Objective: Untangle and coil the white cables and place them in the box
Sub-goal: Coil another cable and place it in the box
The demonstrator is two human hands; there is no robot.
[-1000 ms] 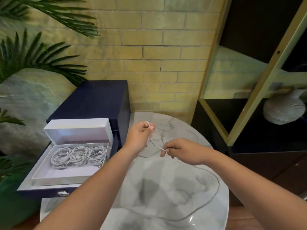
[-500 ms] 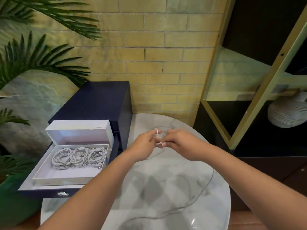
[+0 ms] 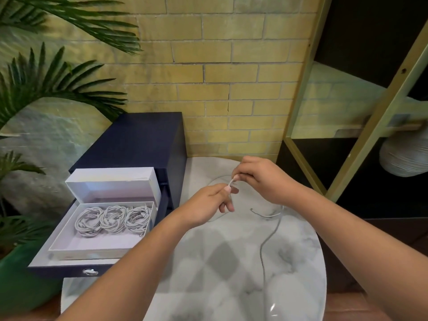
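Note:
Above the back of the round marble table [image 3: 301,256], my left hand [image 3: 208,206] and my right hand [image 3: 261,179] both pinch a thin white cable [image 3: 266,242]. A short stretch of it runs between my fingertips. The rest hangs from under my right hand and trails toward the table's front edge, with a loose end lying near my right wrist. An open white box [image 3: 69,242] sits to the left on a pulled-out drawer, its lid upright behind it. Three coiled white cables [image 3: 113,218] lie side by side inside.
The box rests on a dark blue drawer cabinet [image 3: 139,140] beside the table. A palm plant in a green pot [image 3: 16,281] stands at far left. A yellow brick wall is behind. At right, a black-and-gold shelf unit [image 3: 361,126] holds a ribbed white vase [image 3: 403,158].
My hands came together from apart, then my right hand lifted above my left. The wide cable loop on the table has been drawn in to a single trailing strand.

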